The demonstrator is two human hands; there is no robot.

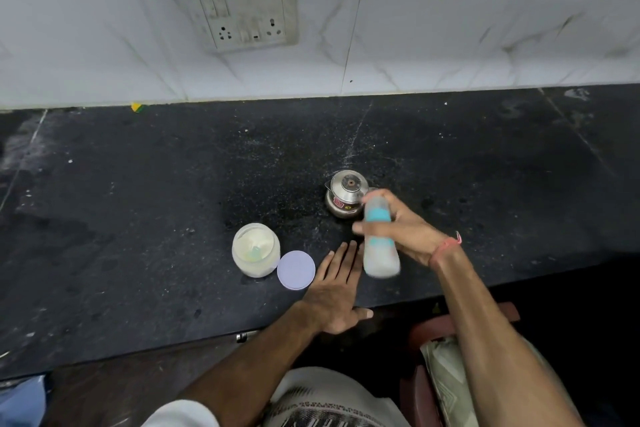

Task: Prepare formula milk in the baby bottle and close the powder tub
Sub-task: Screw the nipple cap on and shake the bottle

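My right hand [407, 230] grips the baby bottle [380, 243] around its blue collar, above the black counter [138, 218]. The bottle is motion-blurred, tilted, with whitish liquid in its lower part. My left hand [334, 291] rests flat on the counter near the front edge, fingers straight, just left of the bottle. The open powder tub [255, 250] stands to the left, white powder and a pale scoop inside. Its round lavender lid [296, 269] lies flat on the counter between the tub and my left hand.
A small steel pot with a lid [347, 193] stands just behind my right hand. A tiled wall with a switch and socket plate [242, 10] runs along the back. A dark red chair [429, 333] is below the counter edge at the right.
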